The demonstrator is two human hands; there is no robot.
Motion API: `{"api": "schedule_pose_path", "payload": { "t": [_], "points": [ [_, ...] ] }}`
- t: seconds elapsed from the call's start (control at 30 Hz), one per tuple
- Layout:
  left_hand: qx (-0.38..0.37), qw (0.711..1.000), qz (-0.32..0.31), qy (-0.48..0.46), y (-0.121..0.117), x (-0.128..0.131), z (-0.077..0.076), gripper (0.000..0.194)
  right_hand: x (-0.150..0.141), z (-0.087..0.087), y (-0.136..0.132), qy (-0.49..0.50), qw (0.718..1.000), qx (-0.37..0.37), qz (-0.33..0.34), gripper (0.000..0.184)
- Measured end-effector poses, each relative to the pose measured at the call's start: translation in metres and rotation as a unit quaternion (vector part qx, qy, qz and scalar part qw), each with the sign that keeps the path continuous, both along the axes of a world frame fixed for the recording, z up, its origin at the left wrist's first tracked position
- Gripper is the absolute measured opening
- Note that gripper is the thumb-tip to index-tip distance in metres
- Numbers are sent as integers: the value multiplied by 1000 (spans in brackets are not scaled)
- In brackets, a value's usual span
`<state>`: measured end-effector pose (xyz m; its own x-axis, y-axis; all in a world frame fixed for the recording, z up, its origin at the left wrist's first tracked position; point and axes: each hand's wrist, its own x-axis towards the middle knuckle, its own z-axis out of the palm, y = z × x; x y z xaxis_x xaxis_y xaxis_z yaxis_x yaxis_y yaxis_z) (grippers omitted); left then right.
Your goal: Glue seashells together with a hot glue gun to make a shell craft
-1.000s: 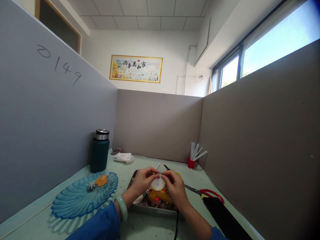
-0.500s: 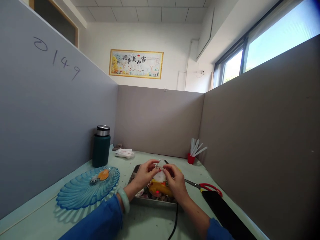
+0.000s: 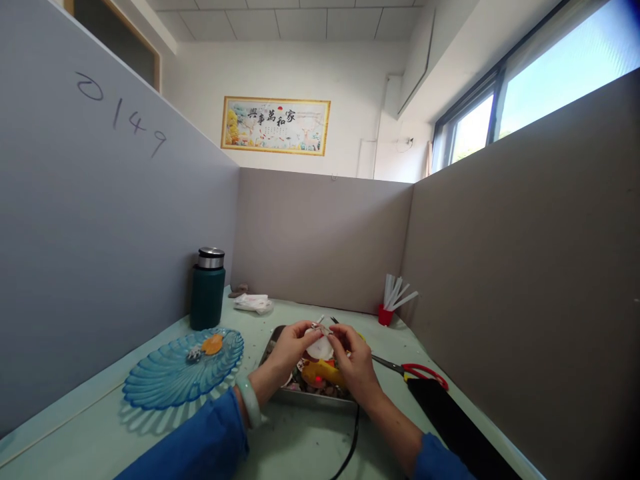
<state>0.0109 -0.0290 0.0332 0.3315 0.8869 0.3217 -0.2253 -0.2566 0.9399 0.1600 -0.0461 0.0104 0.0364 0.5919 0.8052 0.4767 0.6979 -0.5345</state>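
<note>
One plate and scissors flank the hands.

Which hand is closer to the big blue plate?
Left. The left hand is to the right of the blue plate, with a gap between; the right hand is farther right, past the left one.

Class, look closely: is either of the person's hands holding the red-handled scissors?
No: the red-handled scissors lie on the table at right, while the left hand and right hand are both at a white piece.
</note>
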Motion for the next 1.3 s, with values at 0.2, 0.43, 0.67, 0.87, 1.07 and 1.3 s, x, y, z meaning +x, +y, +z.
{"api": "schedule_pose_path", "payload": {
  "t": [0.2,0.43,0.67,0.87,1.07,1.3],
  "points": [
    [1,1000,-6,24,1,0,-7,41,-1,-1,2,0,1000,-23,3,20],
    [12,1000,-2,21,6,1,-12,38,-1,-1,2,-22,999,-34,-4,17],
    [20,1000,7,0,8,0,-15,40,-2,-1,0,-30,999,-30,-2,14],
    [34,999,19,8,9,0,-16,39,-2,-3,2,-38,999,-37,-2,14],
    [38,999,3,4,10,0,-17,38,-3,0,-1,-37,998,-40,24,14],
    [27,999,-16,-6,9,0,-16,36,-3,0,-3,-41,998,-33,41,14]
  ]
}}
